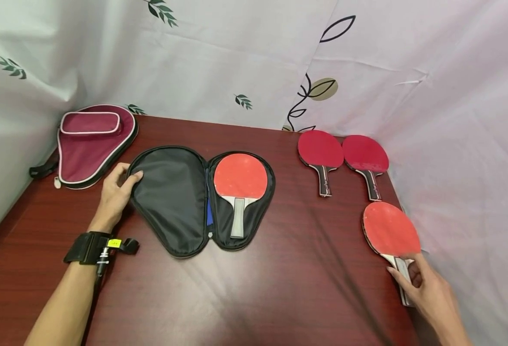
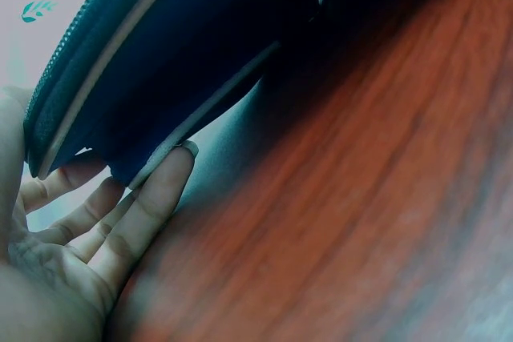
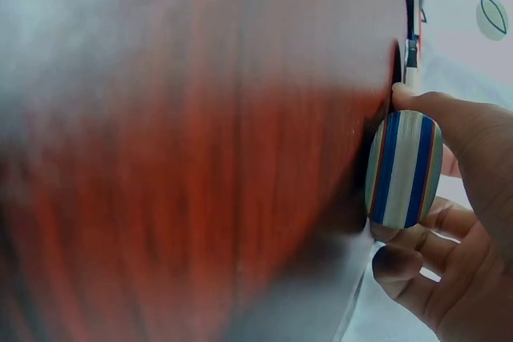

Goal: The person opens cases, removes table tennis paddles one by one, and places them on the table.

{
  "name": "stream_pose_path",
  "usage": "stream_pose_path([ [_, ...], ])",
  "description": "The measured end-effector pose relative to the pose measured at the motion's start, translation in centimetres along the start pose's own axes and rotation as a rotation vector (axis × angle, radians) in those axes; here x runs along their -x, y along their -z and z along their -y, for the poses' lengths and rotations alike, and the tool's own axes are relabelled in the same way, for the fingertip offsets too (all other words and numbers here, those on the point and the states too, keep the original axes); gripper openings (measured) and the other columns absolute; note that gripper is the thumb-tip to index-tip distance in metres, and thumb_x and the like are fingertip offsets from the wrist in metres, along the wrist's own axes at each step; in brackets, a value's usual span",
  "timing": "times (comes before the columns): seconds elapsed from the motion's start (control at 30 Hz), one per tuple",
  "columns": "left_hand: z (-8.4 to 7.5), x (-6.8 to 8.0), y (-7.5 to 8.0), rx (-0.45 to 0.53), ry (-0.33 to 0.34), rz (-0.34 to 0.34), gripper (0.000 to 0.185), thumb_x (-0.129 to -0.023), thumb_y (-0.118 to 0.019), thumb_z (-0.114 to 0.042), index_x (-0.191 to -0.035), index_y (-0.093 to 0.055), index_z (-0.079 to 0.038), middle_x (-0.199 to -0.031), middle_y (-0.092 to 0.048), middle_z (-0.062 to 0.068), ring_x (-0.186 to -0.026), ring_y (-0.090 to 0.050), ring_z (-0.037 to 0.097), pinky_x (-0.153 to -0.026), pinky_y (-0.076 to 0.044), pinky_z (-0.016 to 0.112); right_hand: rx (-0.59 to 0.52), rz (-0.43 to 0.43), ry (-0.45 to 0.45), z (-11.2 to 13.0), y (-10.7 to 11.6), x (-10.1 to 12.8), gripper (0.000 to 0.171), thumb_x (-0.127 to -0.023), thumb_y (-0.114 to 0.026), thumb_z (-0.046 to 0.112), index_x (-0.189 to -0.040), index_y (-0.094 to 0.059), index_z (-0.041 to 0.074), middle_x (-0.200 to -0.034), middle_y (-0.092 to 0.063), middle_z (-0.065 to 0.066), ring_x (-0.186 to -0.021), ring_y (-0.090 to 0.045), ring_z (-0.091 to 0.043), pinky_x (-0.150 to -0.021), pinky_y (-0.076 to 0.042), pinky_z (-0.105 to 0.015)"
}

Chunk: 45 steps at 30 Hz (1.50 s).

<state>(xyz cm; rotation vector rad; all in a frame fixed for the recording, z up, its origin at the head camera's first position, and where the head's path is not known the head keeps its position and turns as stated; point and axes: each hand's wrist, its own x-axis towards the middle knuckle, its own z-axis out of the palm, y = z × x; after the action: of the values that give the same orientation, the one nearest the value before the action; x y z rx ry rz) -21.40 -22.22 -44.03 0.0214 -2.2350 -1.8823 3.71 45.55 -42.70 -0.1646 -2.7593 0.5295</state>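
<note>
A black zip-up paddle case [image 1: 167, 202] lies unfolded on the table. Its right half holds an orange-red table tennis paddle [image 1: 241, 178], handle toward me. My left hand [image 1: 117, 192] pinches the outer edge of the case's left half, thumb on top; in the left wrist view, fingers reach under the case edge [image 2: 104, 78]. At the table's right edge, my right hand [image 1: 431, 288] grips the pale handle of another orange-red paddle [image 1: 390, 228]. The right wrist view shows the striped butt of its handle [image 3: 403, 170] between thumb and fingers.
Two darker red paddles [image 1: 320, 149] [image 1: 366, 154] lie side by side at the back right. A maroon case [image 1: 93, 154] with white piping sits at the back left. Patterned white cloth [image 1: 219, 62] hangs behind and along the sides of the brown table [image 1: 245, 298].
</note>
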Motion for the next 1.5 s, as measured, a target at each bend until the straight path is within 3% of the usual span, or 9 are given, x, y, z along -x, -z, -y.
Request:
stream_pose_path([
  [0.2, 0.2, -0.2, 0.0, -0.016, 0.01, 0.004, 0.018, -0.097, -0.069, -0.019, -0.108, -0.063, -0.006, -0.088, -0.061, -0.009, -0.079, -0.054, 0.008, -0.066, -0.044, 0.018, 0.076, -0.008, -0.055, 0.1, 0.2, 0.1, 0.033, -0.083, -0.084, 0.033, -0.108, -0.065, 0.025, -0.072, -0.049, 0.009, -0.063, -0.043, 0.002, -0.05, -0.029, -0.025],
  [0.33, 0.1, -0.3, -0.1, -0.025, 0.017, 0.01, 0.02, -0.097, -0.068, -0.018, -0.108, -0.061, -0.003, -0.086, -0.06, -0.01, -0.077, -0.054, 0.007, -0.065, -0.043, 0.018, 0.093, -0.098, -0.058, 1.1, 0.5, 0.1, 0.049, -0.079, -0.085, 0.032, -0.12, -0.066, 0.014, -0.088, -0.056, -0.012, -0.087, -0.051, -0.03, -0.071, -0.037, -0.046],
  [0.47, 0.2, -0.3, 0.0, -0.016, 0.017, 0.004, 0.02, -0.097, -0.069, -0.018, -0.108, -0.062, -0.003, -0.086, -0.06, -0.009, -0.078, -0.054, 0.008, -0.065, -0.043, 0.018, 0.048, -0.184, 0.015, 2.4, 1.0, -0.4, 0.076, -0.075, -0.084, 0.03, -0.142, -0.056, 0.009, -0.122, -0.054, -0.032, -0.114, -0.045, -0.055, -0.101, -0.029, -0.063],
  [0.57, 0.2, -0.2, 0.1, -0.016, 0.015, -0.005, 0.022, -0.097, -0.069, -0.019, -0.109, -0.062, -0.003, -0.088, -0.06, -0.008, -0.078, -0.054, 0.008, -0.065, -0.043, 0.018, 0.033, -0.17, 0.062, 3.3, 1.2, -0.9, 0.086, -0.078, -0.082, 0.037, -0.153, -0.046, 0.014, -0.147, -0.042, -0.034, -0.14, -0.032, -0.054, -0.116, -0.016, -0.064],
  [0.67, 0.0, -0.1, 0.1, -0.026, 0.015, -0.003, 0.024, -0.097, -0.069, -0.02, -0.11, -0.061, -0.002, -0.088, -0.06, -0.009, -0.079, -0.054, 0.008, -0.066, -0.043, 0.018, 0.05, -0.116, 0.079, 4.0, 1.0, -1.0, 0.089, -0.083, -0.078, 0.042, -0.157, -0.037, 0.016, -0.158, -0.028, -0.032, -0.151, -0.015, -0.049, -0.12, -0.005, -0.062],
  [1.07, 0.0, -0.3, 0.2, -0.034, 0.01, -0.006, 0.027, -0.097, -0.069, -0.023, -0.112, -0.061, -0.002, -0.091, -0.061, -0.008, -0.082, -0.055, 0.009, -0.067, -0.044, 0.019, 0.014, -0.009, 0.072, 5.9, -0.1, -2.1, 0.09, -0.091, -0.072, 0.04, -0.162, -0.024, 0.015, -0.166, -0.01, -0.026, -0.153, -0.001, -0.048, -0.117, 0.004, -0.066],
  [1.5, 0.2, -0.4, 0.2, -0.023, 0.012, -0.006, 0.028, -0.097, -0.069, -0.022, -0.114, -0.061, 0.0, -0.091, -0.062, -0.009, -0.081, -0.056, 0.008, -0.066, -0.044, 0.02, -0.07, 0.022, 0.151, 8.9, -3.0, -4.9, 0.09, -0.089, -0.075, 0.036, -0.162, -0.025, 0.013, -0.167, -0.011, -0.022, -0.154, 0.001, -0.044, -0.117, 0.004, -0.067],
])
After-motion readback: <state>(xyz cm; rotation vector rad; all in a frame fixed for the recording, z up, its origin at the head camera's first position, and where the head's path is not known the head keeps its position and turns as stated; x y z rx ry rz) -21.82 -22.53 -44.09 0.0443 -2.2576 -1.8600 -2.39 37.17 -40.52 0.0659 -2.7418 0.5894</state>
